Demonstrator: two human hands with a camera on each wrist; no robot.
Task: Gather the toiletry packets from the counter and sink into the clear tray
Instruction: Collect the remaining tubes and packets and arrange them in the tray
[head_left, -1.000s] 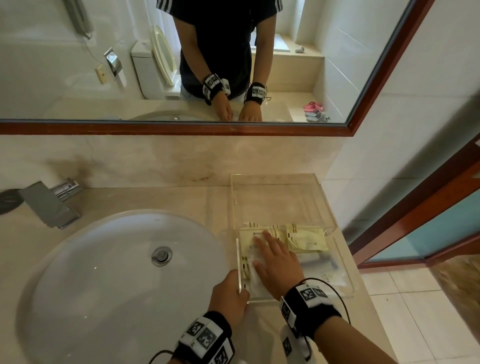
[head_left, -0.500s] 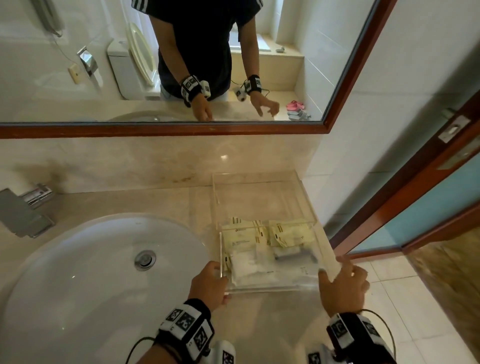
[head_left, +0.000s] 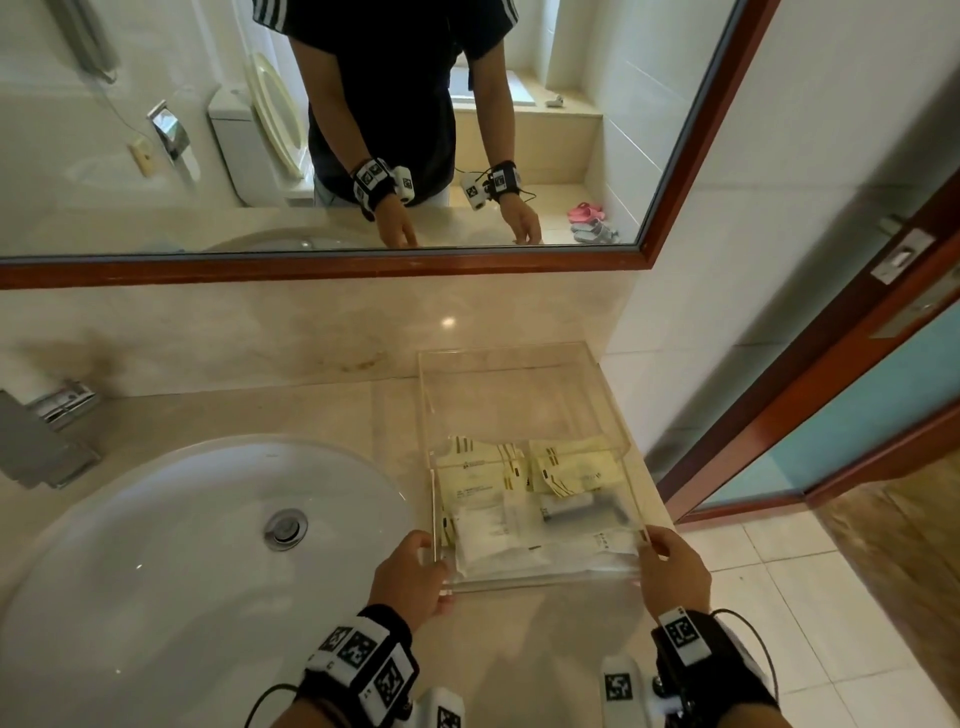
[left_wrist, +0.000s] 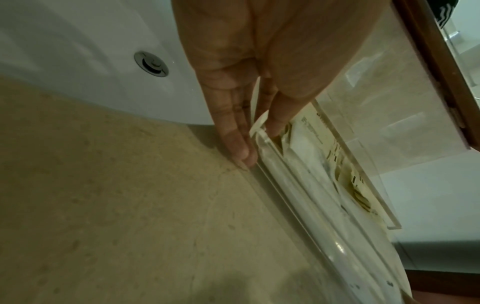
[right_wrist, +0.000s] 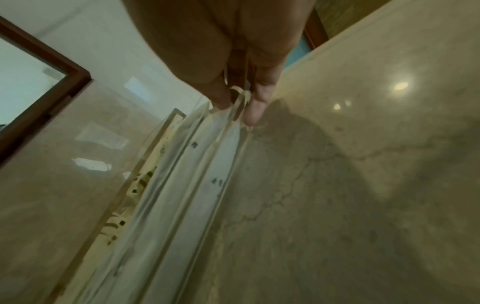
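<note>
Clear acrylic, that's the tray (head_left: 524, 395), sitting on the beige marble counter (head_left: 291, 415) just right of the white sink (head_left: 171, 545), its far end near the back wall. The toiletry packets (head_left: 519, 499) are all piled in its near half: yellowish sachets with dark stripes behind, white and translucent ones lying flat in front, a small tube among them. The far half shows only bare acrylic.

Both hands are on the near corners now. The left hand (head_left: 410, 577) pinches the near-left corner, thumb inside the wall, fingers (left_wrist: 233, 131) outside, tips down at the counter. The right hand (head_left: 672, 569) mirrors it at the near-right corner, thumb inside the wall and a finger outside, the edge caught between them in the right wrist view. Whether the tray is off the counter or resting, I can't tell.

The sink basin holds a chrome drain plug (head_left: 284, 527). A chrome faucet (head_left: 41, 441) stands at the far left. Above, a wood-framed mirror (head_left: 571, 130) reflects the person's arms and wristbands, a toilet and pink slippers on the floor. To the right, a door frame (head_left: 810, 405) and pale floor tiles (head_left: 831, 623).
</note>
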